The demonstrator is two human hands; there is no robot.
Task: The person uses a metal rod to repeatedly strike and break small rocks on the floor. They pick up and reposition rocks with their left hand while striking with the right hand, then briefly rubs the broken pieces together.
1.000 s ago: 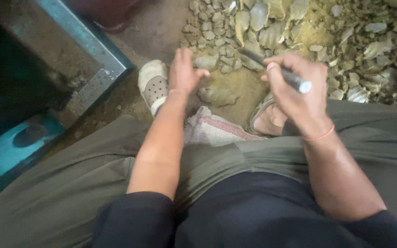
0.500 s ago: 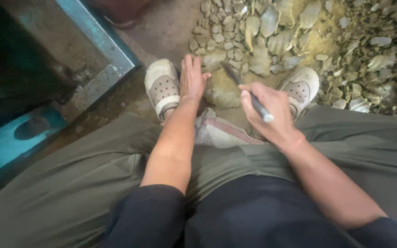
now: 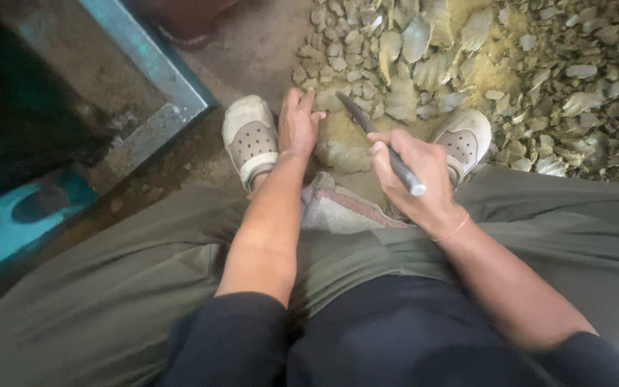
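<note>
Seated low, feet apart, work on the ground between your shoes. Your right hand point(image 3: 417, 183) is wrapped tight around a dark metal rod point(image 3: 381, 147), its tip angled down and away toward the muddy shell point(image 3: 344, 154) lying just ahead of the folded cloth point(image 3: 345, 211). Your left hand point(image 3: 296, 125) lies flat, fingers loosely spread and gripping nothing, palm down beside the left shoe point(image 3: 251, 137) with fingertips touching the near edge of the shell heap point(image 3: 424, 57). Judgement: steady the shell with the left hand before you drive the tip in, and keep those fingers to the side of the rod's line, not ahead of it. Work the point at a seam, short and controlled, wrist low. The right shoe point(image 3: 467, 140) sits close to the swing; mind it.
</note>
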